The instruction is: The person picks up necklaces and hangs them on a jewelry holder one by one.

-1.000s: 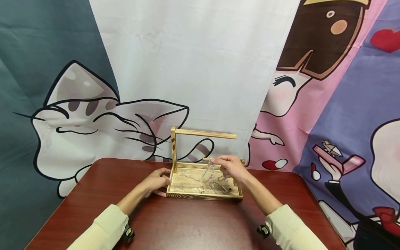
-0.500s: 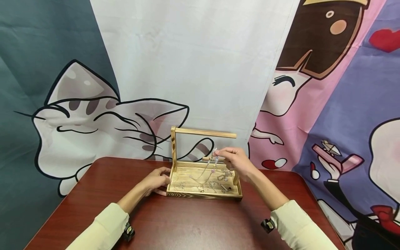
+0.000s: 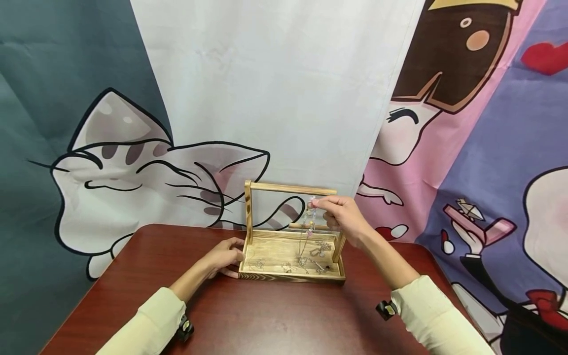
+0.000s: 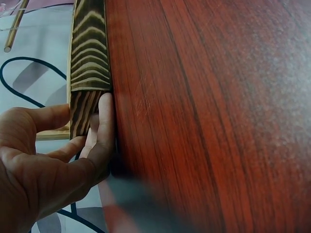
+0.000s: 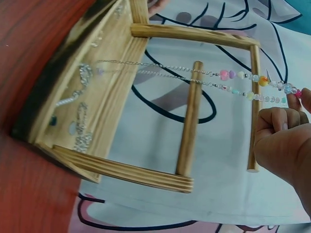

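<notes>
My right hand [image 3: 345, 215] pinches the top of a beaded necklace [image 5: 224, 74] with pastel beads and a silver chain. The necklace hangs down in front of the short lower bar [image 5: 190, 124] of a wooden jewelry stand [image 3: 247, 209], its beads overlapping the long top bar [image 5: 255, 63] in the right wrist view. At the left end of the stand, my left hand [image 3: 223, 255] grips the tray corner [image 4: 86, 109], thumb at one side and fingers curled round the other. Silver chains [image 5: 82, 127] and other small jewelry lie in the tray [image 3: 268, 241].
The stand sits on a reddish-brown table [image 3: 275, 315]. Right behind it hangs a cartoon-printed cloth [image 3: 284, 98]. The top bar is held by one post at the left; the short bar comes from a lower post [image 5: 121, 167] at the right.
My right hand has risen and moved right with the necklace, which now hangs nearly straight above the tray's right half. The left hand has kept its grip on the tray.
</notes>
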Demonstrator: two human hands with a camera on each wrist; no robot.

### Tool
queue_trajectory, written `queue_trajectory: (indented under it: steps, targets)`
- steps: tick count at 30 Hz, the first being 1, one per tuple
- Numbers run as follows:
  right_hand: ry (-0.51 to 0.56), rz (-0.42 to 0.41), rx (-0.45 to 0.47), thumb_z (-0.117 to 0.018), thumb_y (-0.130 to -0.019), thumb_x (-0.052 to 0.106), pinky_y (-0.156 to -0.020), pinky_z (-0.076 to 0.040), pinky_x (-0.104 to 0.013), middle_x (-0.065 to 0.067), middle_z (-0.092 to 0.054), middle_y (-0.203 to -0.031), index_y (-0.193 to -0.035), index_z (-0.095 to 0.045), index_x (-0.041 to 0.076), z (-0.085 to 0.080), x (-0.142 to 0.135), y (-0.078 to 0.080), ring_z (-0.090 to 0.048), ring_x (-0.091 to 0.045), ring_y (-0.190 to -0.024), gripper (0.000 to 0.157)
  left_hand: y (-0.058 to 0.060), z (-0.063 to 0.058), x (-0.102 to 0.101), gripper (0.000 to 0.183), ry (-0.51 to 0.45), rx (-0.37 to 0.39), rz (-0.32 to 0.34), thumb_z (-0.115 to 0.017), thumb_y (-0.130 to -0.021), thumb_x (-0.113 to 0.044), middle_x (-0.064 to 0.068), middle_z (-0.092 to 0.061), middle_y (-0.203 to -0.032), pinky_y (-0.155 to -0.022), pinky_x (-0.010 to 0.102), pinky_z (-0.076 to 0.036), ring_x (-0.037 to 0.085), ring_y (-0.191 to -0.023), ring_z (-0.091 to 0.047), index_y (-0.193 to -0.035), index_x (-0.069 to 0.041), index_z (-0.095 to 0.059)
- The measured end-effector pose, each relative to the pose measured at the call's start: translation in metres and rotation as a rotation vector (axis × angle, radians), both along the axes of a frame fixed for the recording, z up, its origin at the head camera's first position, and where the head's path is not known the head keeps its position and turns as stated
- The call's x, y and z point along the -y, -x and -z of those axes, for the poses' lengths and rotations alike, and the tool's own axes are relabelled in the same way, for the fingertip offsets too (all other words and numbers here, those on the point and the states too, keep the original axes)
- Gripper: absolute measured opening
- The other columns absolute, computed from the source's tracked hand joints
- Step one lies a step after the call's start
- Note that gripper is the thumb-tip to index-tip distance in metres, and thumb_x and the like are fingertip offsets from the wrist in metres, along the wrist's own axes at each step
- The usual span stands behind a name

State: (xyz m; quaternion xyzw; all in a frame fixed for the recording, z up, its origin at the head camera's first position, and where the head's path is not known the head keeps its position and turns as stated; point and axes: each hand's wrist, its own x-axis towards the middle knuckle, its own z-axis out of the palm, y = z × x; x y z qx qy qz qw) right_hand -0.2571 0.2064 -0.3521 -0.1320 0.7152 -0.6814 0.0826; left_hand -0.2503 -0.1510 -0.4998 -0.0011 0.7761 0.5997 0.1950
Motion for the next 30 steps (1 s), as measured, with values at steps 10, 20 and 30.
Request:
queue_trajectory:
  steps: [10,20,30]
  targets:
    - [-0.009,0.022,-0.081,-0.068,-0.111,0.018,-0.054,-0.025,-0.023,0.010,-0.066,-0.076,-0.102,-0.088,0.025,-0.022,-0.009,0.003,-0.031,-0.005,-0.053,0.023,0.003,0.002,-0.002,0.063,-0.015,-0.001,0.009,-0.063,-0.099,-0.003,0.024,-0.068,-0.121,-0.067,0.045,-0.072,0.029,-0.098,-0.077,-0.159,0.004,-0.047]
    - [0.013,0.043,-0.128,-0.067,-0.111,0.016,-0.054,-0.021,-0.023,0.008,-0.064,-0.070,-0.099,-0.089,0.024,-0.047,-0.010,0.009,-0.030,-0.004,-0.053,0.026,0.002,0.000,0.000,0.063,-0.003,0.000,0.000,-0.063,-0.098,-0.004,0.025,-0.070,-0.123,-0.069,0.047,-0.072,0.030,-0.100,-0.078,-0.158,0.003,-0.048]
    - [0.024,0.078,-0.159,-0.066,-0.112,0.014,-0.053,-0.019,-0.024,0.010,-0.055,-0.062,-0.096,-0.088,0.023,-0.065,-0.019,0.013,-0.029,-0.004,-0.051,0.028,0.002,0.002,0.000,0.062,-0.006,0.009,0.003,-0.063,-0.098,-0.003,0.025,-0.069,-0.123,-0.069,0.047,-0.072,0.029,-0.100,-0.077,-0.158,0.002,-0.048]
